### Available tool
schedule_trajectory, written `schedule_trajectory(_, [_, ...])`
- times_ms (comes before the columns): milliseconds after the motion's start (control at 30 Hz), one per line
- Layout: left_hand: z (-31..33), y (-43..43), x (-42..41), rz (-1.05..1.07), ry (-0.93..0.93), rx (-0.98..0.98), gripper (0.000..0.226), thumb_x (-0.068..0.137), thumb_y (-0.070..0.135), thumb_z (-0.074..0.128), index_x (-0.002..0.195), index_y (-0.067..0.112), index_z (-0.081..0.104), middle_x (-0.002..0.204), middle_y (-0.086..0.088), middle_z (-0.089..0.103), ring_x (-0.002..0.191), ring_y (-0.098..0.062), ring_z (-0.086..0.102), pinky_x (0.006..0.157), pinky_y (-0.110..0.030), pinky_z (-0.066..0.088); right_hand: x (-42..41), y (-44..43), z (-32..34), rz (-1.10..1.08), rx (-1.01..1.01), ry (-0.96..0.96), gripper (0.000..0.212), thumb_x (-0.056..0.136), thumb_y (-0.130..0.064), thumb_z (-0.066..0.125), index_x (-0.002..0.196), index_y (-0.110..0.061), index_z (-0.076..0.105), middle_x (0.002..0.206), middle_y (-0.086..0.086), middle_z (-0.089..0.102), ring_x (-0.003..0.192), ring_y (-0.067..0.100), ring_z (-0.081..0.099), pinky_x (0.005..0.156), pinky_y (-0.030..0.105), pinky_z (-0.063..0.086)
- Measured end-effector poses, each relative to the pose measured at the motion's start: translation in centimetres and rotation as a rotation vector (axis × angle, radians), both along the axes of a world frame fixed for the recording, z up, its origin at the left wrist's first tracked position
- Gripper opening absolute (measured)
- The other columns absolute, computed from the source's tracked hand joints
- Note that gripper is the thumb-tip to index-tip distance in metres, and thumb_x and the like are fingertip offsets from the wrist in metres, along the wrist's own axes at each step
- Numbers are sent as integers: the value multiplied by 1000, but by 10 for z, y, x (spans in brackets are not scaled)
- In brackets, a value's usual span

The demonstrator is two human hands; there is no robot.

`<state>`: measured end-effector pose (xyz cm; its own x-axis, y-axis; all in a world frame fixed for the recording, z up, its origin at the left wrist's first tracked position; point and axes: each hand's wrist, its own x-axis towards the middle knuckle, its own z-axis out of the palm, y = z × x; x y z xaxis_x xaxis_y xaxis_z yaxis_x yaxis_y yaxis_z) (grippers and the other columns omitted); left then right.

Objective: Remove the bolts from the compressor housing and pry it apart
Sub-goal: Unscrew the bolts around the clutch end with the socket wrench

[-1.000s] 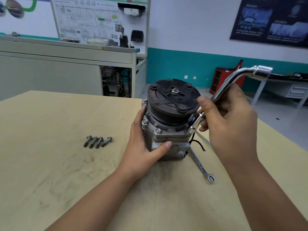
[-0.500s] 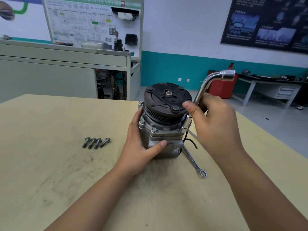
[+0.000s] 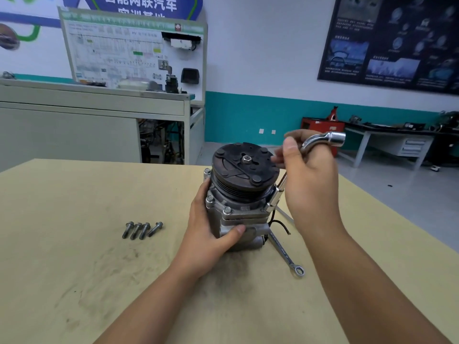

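Note:
The compressor [image 3: 238, 212] stands upright on the wooden table [image 3: 74, 256], its black clutch plate [image 3: 244, 167] facing up. My left hand [image 3: 211, 232] grips the grey housing from the left, thumb across its front. My right hand [image 3: 310, 180] holds a chrome L-shaped socket wrench [image 3: 323, 141]; the wrench's lower socket end [image 3: 273, 201] sits on a bolt at the housing's right flange. Other flange bolts [image 3: 227, 210] stay in the housing at the front and left. Several removed bolts [image 3: 141, 229] lie in a row to the left.
A combination spanner [image 3: 285, 254] lies on the table just right of the compressor, with a black wire [image 3: 279, 223] beside it. The table's right edge runs diagonally close to my right arm. Behind stand a grey workbench [image 3: 94, 112] and a training board.
The wrench's bent handle has swung round from leaning right to nearly upright as my right hand turned it. My left hand keeps its grip. The camera view shifted slightly.

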<state>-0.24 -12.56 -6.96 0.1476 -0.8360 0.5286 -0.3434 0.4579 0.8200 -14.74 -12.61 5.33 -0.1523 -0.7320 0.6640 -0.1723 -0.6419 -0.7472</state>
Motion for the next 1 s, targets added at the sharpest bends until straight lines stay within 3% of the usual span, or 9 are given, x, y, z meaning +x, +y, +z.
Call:
schedule_trajectory(67, [1, 0, 0, 0, -3, -1, 96, 70, 37, 73, 136, 60, 8, 150, 18, 25, 137, 5, 28, 116, -35, 30, 6, 0, 4, 168, 57, -171, 26, 95, -42, 42, 79, -23, 49, 54, -12, 50, 56, 7, 50, 63, 29, 45])
schedule_trajectory(133, [1, -1, 0, -2, -5, 11, 96, 69, 39, 73, 136, 63, 8, 149, 20, 25, 136, 5, 29, 115, -35, 31, 10, -2, 6, 357, 80, -329, 47, 88, -58, 28, 77, -16, 47, 49, -12, 37, 48, 7, 34, 51, 25, 30])
schedule_trajectory(233, [1, -1, 0, 6, -14, 9, 96, 69, 40, 73, 136, 62, 8, 150, 20, 25, 137, 5, 29, 115, -35, 31, 10, -6, 9, 524, 85, -453, 60, 93, -57, 11, 68, -13, 40, 48, -7, 28, 43, 9, 21, 43, 22, 17])
schedule_trajectory(533, [5, 2, 0, -9, -13, 28, 94, 70, 37, 71, 134, 60, 7, 151, 16, 25, 139, -1, 29, 115, -39, 31, 13, -13, 13, 553, 87, -416, 60, 98, -52, 7, 54, -17, 28, 40, -9, 23, 35, 7, 14, 43, 11, 15])
schedule_trajectory(767, [7, 0, 2, -67, 13, 63, 92, 71, 35, 70, 134, 60, 9, 150, 15, 30, 137, -2, 33, 116, -38, 30, 0, -16, 16, 719, 193, -430, 68, 97, -57, 6, 44, -21, 30, 37, -6, 18, 35, 7, 9, 43, 12, 10])
schedule_trajectory(1000, [7, 1, 5, -57, 36, 70, 89, 72, 35, 70, 136, 60, 13, 148, 15, 35, 135, 0, 35, 115, -39, 32, 2, -15, 19, 770, 225, -313, 69, 96, -57, 5, 46, -19, 33, 40, -6, 20, 37, 8, 11, 44, 19, 7])
